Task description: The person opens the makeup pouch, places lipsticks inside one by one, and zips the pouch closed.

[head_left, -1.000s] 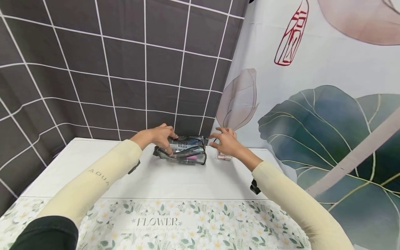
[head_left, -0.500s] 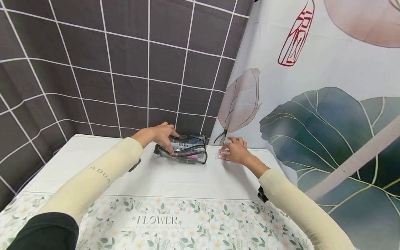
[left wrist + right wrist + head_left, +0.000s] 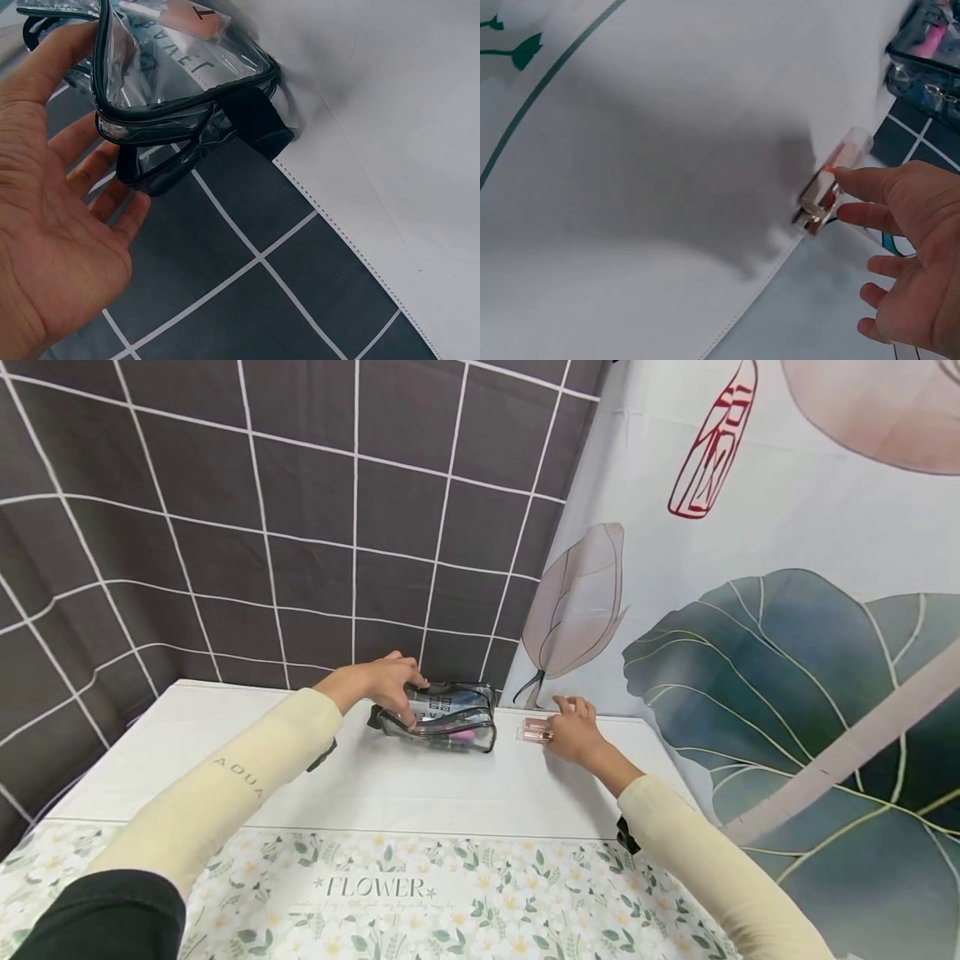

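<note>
In the head view a clear cosmetic pouch (image 3: 453, 718) with black piping lies near the table's back edge, a pink item showing inside. My left hand (image 3: 385, 685) grips its left end; in the left wrist view the thumb is on one side of the pouch (image 3: 187, 79) and the fingers on the other. Just right of the pouch, my right hand (image 3: 576, 733) pinches small pinkish lipstick tubes (image 3: 534, 731). The right wrist view has its thumb and forefinger at the tubes (image 3: 832, 176), which have clear ends and shiny metallic ends, while the other fingers stay apart from them.
The white tabletop (image 3: 420, 793) has a floral mat (image 3: 360, 910) along its front. A dark grid-patterned cloth (image 3: 300, 527) hangs behind, and a white leaf-print curtain (image 3: 637, 635) hangs at the right.
My right hand has moved from above the pouch's right side down and to the right, onto the lipstick tubes. The left hand still holds the pouch in place.
</note>
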Demonstrator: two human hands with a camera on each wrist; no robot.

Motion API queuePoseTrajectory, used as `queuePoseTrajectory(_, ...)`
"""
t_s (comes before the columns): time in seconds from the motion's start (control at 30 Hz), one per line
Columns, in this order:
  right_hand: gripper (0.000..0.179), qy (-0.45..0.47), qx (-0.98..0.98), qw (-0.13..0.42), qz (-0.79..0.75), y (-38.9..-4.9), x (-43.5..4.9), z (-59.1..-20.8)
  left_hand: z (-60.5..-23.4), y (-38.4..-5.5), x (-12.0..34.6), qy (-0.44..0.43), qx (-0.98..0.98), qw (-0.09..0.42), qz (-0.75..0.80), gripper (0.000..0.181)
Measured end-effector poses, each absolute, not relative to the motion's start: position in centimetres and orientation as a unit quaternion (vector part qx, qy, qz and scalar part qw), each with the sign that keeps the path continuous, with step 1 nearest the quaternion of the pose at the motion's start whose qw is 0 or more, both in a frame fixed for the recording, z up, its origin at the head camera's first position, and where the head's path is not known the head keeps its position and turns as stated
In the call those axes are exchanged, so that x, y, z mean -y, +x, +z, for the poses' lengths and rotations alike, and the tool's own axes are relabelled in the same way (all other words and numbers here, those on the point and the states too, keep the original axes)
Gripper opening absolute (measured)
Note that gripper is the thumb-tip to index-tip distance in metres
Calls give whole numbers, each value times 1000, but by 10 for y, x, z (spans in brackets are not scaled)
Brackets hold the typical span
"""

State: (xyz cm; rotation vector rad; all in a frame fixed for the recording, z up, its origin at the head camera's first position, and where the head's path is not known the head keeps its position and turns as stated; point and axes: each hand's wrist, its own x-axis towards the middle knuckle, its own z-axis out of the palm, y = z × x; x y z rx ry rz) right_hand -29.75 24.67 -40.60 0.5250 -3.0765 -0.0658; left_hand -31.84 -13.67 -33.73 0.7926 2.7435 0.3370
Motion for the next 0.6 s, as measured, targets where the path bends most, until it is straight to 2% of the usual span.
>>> queuePoseTrajectory(0.43,14,193,980,43,-13,-298,-240,-413,-332,-315,141,273,-944,136,127,85)
queuePoseTrajectory(0.6,19,183,982,38,-3,-300,-248,-418,-335,-316,136,277,-944,135,122,85)
